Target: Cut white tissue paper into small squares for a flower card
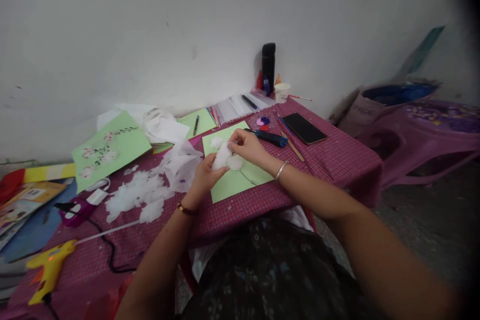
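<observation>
Over a light green sheet of paper (pixel 228 188), my two hands hold a thin white tissue-like piece (pixel 222 154) between them. My left hand (pixel 206 172) grips its lower left side with thumb and fingers. From the upper right, my right hand (pixel 245 146) pinches its edge. White fluffy rounds lie on the sheet around the hands, and a drawn dark stem (pixel 247 178) runs toward its lower right. Left of my left hand is a heap of white torn pieces (pixel 137 192), with a crumpled sheer white bag (pixel 182 160) behind it.
A blue-black stapler-like tool (pixel 268 137), a wooden stick (pixel 294 149) and a phone (pixel 303 128) lie to the right. A yellow glue gun (pixel 51 270) with a black cord sits front left. A finished-looking flower sheet (pixel 110 147), paper cup (pixel 282 92) and black bottle (pixel 268 67) stand behind.
</observation>
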Action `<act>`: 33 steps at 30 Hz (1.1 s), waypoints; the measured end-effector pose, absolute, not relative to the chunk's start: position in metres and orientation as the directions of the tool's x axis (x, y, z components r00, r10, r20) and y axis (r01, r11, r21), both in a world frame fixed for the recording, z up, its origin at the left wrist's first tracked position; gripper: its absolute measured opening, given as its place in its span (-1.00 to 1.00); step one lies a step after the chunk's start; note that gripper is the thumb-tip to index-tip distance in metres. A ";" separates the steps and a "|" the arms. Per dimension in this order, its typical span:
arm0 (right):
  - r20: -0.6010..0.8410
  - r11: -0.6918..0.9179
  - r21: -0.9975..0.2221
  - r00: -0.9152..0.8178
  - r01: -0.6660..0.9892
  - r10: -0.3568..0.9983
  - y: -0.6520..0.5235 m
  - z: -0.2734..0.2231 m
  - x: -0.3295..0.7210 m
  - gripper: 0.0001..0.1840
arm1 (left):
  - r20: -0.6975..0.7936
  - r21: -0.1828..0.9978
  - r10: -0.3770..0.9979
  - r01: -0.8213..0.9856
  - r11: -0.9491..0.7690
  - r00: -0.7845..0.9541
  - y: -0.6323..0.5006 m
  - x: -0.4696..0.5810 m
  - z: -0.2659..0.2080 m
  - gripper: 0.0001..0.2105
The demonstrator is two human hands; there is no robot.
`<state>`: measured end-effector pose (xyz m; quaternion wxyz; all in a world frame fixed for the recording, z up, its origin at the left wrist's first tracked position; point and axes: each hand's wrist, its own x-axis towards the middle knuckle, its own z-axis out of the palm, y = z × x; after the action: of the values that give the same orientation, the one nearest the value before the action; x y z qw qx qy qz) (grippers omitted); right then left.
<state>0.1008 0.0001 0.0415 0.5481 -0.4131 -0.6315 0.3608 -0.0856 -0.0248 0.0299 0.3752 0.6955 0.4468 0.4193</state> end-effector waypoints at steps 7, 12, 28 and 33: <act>0.432 0.465 -0.878 -0.227 0.115 0.873 -0.010 0.056 0.119 -0.91 | 0.112 0.987 0.871 0.047 -0.152 0.479 -0.016 -0.098 0.021 -0.48; 0.486 0.539 -0.836 -0.315 0.104 0.815 -0.020 0.051 0.109 -0.88 | 0.176 0.983 0.874 -0.129 -0.131 0.453 -0.023 -0.097 0.026 -0.51; 0.495 0.558 -0.817 -0.323 0.142 0.807 -0.017 0.038 0.100 -0.86 | -0.078 0.985 0.801 -0.080 0.155 0.593 -0.030 -0.092 0.022 -0.61; 0.554 0.617 -0.770 -0.311 0.159 0.772 -0.017 0.040 0.100 -0.91 | -0.030 0.996 0.825 -0.051 0.070 0.564 -0.030 -0.089 0.022 -0.67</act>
<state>0.1003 -0.0168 0.0399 0.4980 -0.3109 -0.7488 0.3077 -0.0893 -0.0304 0.0222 0.6549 0.5942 0.3259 0.3343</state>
